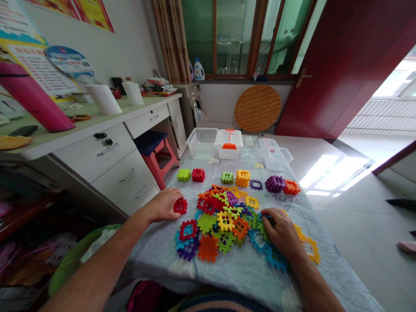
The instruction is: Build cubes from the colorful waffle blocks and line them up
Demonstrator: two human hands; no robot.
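By the left hand (167, 206), a red, squarish, notched plastic window piece (180, 206) is clamped at one side, just left of the multicoloured heap of plastic pieces (225, 221). It is best pinched lightly by the rim. Its latticed face is turned nearward; no long axis is shown. Whether anything is gripped by the right hand (279, 225), over the heap's right side, cannot be told.
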